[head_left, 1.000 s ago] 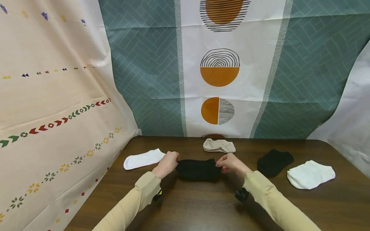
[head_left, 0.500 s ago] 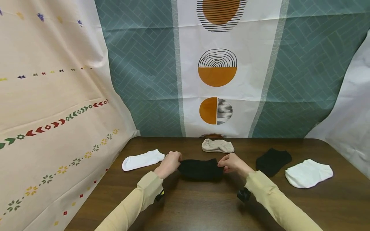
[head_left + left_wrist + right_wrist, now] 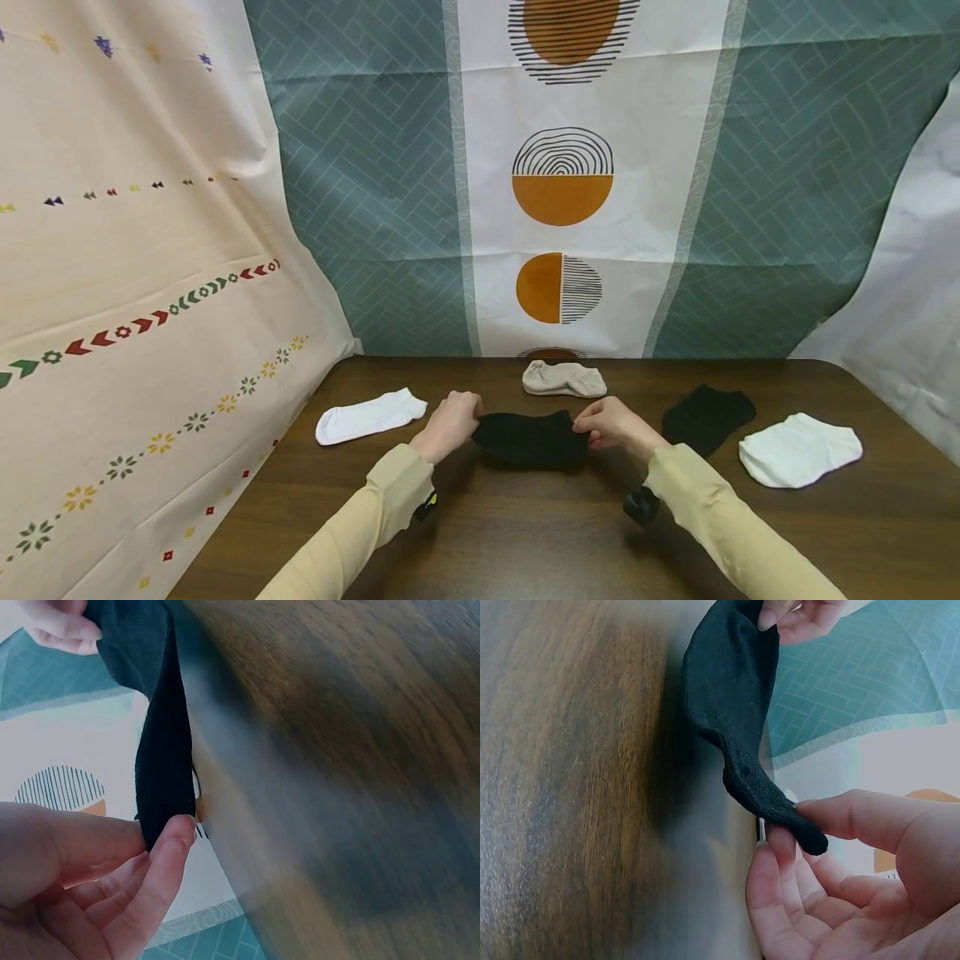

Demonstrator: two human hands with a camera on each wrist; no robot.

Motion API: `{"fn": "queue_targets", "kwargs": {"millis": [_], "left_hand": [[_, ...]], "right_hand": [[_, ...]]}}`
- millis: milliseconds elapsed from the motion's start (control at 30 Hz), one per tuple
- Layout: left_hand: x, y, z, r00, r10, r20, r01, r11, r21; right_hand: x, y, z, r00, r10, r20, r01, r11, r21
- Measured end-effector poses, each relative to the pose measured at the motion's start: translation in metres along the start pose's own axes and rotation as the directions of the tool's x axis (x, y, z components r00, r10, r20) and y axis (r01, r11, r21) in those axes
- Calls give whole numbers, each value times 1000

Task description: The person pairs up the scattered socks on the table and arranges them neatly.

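Stretched between both hands is a black ankle sock (image 3: pixel 528 440), held above the brown table. My left hand (image 3: pixel 452 423) pinches one end of it, and in the left wrist view the sock (image 3: pixel 165 750) hangs from thumb and fingertips. The opposite end is pinched by my right hand (image 3: pixel 613 425); the right wrist view shows the cuff of the sock (image 3: pixel 739 697) narrowing towards that thumb and fingers. A second black sock (image 3: pixel 707 418) lies flat to the right of my right hand. Left of my left hand lies a white sock (image 3: pixel 371 415).
At the table's back rests a beige sock (image 3: pixel 564 379). Another white sock (image 3: pixel 800 450) lies at the far right. A patterned curtain (image 3: pixel 405 208) hangs behind the table (image 3: pixel 510 542), and a cream cloth (image 3: pixel 150 333) hangs along the left side.
Both hands have shifted slightly to the right, carrying the black sock between them. The socks lying on the table stay where they were.
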State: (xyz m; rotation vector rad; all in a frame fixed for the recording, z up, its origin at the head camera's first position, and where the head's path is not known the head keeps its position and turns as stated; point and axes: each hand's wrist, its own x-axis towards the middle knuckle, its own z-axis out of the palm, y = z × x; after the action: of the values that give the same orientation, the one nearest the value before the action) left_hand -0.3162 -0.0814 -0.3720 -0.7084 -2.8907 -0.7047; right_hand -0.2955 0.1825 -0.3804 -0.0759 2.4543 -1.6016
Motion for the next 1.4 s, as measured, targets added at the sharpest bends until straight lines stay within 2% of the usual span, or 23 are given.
{"fn": "queue_targets", "kwargs": {"millis": [500,933,1400], "left_hand": [[5,11,2,999,50,-8,-49,998,32],[8,18,4,999,31,16,-31,1000,-2],[12,26,10,998,62,10,-62,998,29]], "right_hand": [[-7,3,-15,1000,13,1,-13,999,-31],[-14,3,-24,1000,8,5,-8,999,-35],[-18,7,-33,1000,24,-7,-24,998,-61]]}}
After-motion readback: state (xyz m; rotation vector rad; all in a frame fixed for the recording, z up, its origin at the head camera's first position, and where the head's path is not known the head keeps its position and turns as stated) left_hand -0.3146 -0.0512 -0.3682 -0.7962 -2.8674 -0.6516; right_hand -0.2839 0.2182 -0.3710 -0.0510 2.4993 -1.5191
